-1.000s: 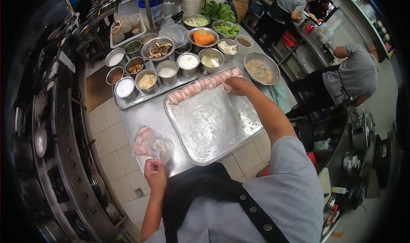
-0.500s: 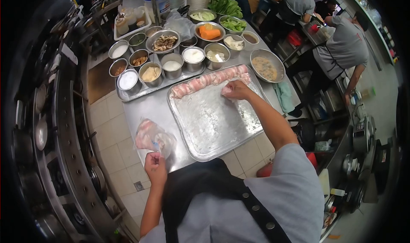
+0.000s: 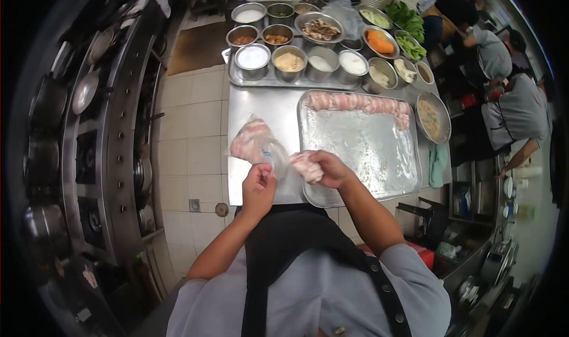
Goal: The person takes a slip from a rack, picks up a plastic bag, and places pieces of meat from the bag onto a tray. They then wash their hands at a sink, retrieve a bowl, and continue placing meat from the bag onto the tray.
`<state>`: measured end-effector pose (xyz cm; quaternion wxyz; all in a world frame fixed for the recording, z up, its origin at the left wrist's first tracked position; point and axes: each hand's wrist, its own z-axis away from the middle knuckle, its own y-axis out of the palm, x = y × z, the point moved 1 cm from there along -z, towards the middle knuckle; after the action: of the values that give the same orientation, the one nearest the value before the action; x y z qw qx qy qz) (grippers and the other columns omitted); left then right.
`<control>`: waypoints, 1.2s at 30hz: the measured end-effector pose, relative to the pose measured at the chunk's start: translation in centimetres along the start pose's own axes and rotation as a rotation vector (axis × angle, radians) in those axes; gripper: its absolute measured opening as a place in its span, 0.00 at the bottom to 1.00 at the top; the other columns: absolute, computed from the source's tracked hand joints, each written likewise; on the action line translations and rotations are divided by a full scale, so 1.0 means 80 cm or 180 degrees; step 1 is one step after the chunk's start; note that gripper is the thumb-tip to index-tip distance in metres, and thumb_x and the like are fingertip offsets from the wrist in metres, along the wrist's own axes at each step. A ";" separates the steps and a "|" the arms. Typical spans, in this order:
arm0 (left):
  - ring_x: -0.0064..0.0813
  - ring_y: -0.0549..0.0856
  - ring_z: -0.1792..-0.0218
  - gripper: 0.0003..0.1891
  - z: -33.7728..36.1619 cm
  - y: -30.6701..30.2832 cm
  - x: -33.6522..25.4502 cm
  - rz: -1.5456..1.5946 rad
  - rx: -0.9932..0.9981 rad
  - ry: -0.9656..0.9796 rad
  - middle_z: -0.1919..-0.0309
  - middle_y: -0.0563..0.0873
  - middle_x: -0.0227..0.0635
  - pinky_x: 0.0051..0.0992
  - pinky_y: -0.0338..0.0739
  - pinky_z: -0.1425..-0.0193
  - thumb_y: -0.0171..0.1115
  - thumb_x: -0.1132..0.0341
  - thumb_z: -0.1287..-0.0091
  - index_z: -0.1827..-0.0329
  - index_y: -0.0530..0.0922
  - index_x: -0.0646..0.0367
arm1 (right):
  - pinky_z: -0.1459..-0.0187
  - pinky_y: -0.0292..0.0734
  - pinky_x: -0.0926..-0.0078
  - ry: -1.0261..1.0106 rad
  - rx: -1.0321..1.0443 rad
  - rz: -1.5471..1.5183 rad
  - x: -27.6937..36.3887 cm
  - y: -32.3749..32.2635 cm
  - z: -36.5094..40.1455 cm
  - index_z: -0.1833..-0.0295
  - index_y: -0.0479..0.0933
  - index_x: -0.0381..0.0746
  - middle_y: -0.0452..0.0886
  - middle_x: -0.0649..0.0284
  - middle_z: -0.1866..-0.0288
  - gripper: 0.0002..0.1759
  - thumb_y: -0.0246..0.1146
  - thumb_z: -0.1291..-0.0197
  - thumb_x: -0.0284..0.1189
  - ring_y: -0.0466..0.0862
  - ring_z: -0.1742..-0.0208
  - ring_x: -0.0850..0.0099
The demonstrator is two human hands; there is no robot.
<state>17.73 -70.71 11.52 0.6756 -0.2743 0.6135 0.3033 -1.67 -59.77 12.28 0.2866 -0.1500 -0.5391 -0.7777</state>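
Observation:
My right hand (image 3: pixel 332 170) is closed round a clump of raw sliced meat (image 3: pixel 307 167), just above the near left part of the metal tray (image 3: pixel 355 153). My left hand (image 3: pixel 259 186) pinches the edge of a clear plastic bag (image 3: pixel 255 141) with more pink and white meat inside. The bag rests on the steel table (image 3: pixel 267 106), left of the tray. Along the tray's far edge runs a row of meat rolls (image 3: pixel 355 103), with one piece lying below the row's right end.
Behind the tray, several metal bowls hold powders, mushrooms (image 3: pixel 321 30), carrots (image 3: pixel 380 42) and greens (image 3: pixel 409 20). A bowl of liquid mixture (image 3: pixel 432 117) and a green cloth (image 3: pixel 438 165) lie at the right. A stove (image 3: pixel 89 212) stands left; co-workers (image 3: pixel 515 109) are at the right.
My right hand has left the end of the meat row and come back beside the bag with meat in it. My left hand stays on the bag. The view has turned.

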 end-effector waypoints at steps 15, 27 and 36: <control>0.20 0.78 0.71 0.04 -0.003 -0.002 -0.014 -0.0549 0.0187 0.0844 0.71 0.79 0.33 0.21 0.73 0.67 0.59 0.75 0.35 0.59 0.76 0.63 | 0.53 0.75 0.67 -0.1624 -0.1560 0.4439 -0.030 0.037 -0.106 0.47 0.76 0.34 0.80 0.53 0.54 0.18 0.57 0.34 0.37 0.81 0.55 0.61; 0.25 0.79 0.71 0.04 -0.007 -0.005 -0.014 -0.0506 0.0387 0.0743 0.69 0.79 0.37 0.23 0.74 0.65 0.59 0.77 0.37 0.60 0.75 0.64 | 0.46 0.72 0.62 -0.1956 -0.1574 0.4442 -0.018 0.076 -0.085 0.47 0.72 0.30 0.77 0.42 0.52 0.23 0.64 0.52 0.21 0.76 0.46 0.46; 0.26 0.78 0.70 0.05 -0.015 0.000 -0.029 -0.0691 0.0431 0.0893 0.70 0.77 0.36 0.24 0.73 0.65 0.60 0.77 0.39 0.63 0.74 0.64 | 0.56 0.75 0.62 -0.1409 -0.1623 0.4600 -0.023 0.047 -0.086 0.56 0.76 0.29 0.80 0.42 0.60 0.17 0.65 0.54 0.22 0.80 0.58 0.46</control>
<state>16.82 -71.76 13.72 0.6291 -0.3323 0.6875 0.1454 2.59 -66.59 11.54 0.5630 -0.6743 -0.1583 -0.4509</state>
